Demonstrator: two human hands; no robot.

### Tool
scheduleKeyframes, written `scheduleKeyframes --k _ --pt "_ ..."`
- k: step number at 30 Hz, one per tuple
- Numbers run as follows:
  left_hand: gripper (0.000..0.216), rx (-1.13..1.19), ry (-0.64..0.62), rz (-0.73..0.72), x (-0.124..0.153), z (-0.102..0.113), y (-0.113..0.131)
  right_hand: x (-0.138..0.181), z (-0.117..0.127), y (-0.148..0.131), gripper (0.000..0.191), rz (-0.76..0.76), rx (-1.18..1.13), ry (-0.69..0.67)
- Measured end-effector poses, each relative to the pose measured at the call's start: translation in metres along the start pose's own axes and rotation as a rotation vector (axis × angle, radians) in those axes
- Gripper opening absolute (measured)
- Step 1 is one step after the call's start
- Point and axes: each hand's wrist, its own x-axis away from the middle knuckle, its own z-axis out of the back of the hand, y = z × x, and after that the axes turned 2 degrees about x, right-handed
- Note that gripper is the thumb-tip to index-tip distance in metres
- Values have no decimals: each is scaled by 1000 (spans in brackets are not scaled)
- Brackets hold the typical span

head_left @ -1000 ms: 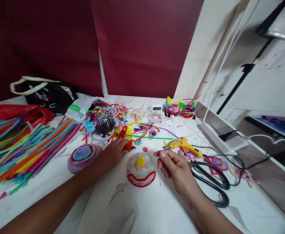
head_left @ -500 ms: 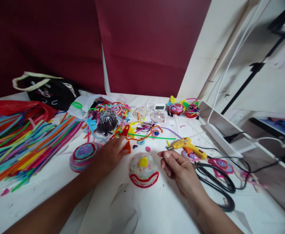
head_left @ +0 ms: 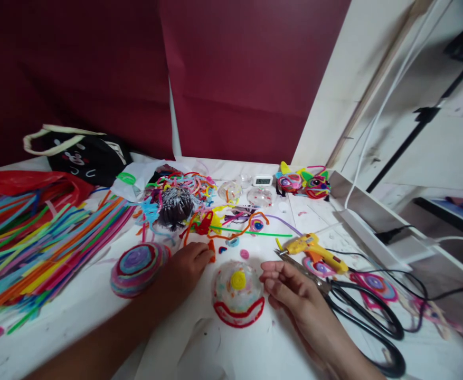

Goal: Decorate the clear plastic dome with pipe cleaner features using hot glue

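Note:
My left hand (head_left: 189, 266) is closed, its fingertips on a small orange piece (head_left: 213, 251) that they partly cover. My right hand (head_left: 294, 290) is loosely curled beside a clear plastic dome (head_left: 238, 290), thumb and fingers apart with nothing visible between them. The dome sits on white paper, bearing a yellow disc (head_left: 238, 281) and a red smile-shaped outline (head_left: 239, 322). Left of my left hand stands a dome wound in coloured stripes (head_left: 134, 269). Black-handled scissors (head_left: 368, 311) lie behind and right of my right hand, near a yellow glue gun (head_left: 314, 250).
Bundled coloured pipe cleaners (head_left: 53, 248) fill the left side. At the back are a black bag (head_left: 86, 155), a tangled craft heap (head_left: 176, 200), clear domes (head_left: 260, 197), a small digital clock (head_left: 262, 181) and two decorated masks (head_left: 316, 184). A power strip (head_left: 374, 240) and cables run along the right.
The whole view has shifted slightly, so things sit lower and farther right. My left fingers now cover more of the orange piece. My right hand's fingers have loosened apart beside the dome.

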Motion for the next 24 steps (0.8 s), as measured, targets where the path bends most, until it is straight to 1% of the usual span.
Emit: scheduleKeyframes --k 5,7,10,14,16,18,24 --pt "23 -33 -82 -19 1 4 2 -3 3 5 32 48 -19 6" --pt "25 -24 -116 -3 1 5 3 -6 3 8 32 48 -36 -16" --pt "27 4 -125 44 1 5 4 -9 3 11 29 46 -39 -20" --pt "30 33 -115 52 1 3 2 -11 2 10 42 56 -47 0" --pt "29 42 -97 48 0 3 1 -11 2 8 48 85 -53 3" --pt "28 44 -53 41 0 5 0 -12 1 7 51 123 -60 10" --pt "27 53 127 -51 -1 10 1 -16 0 9 48 253 -79 43"
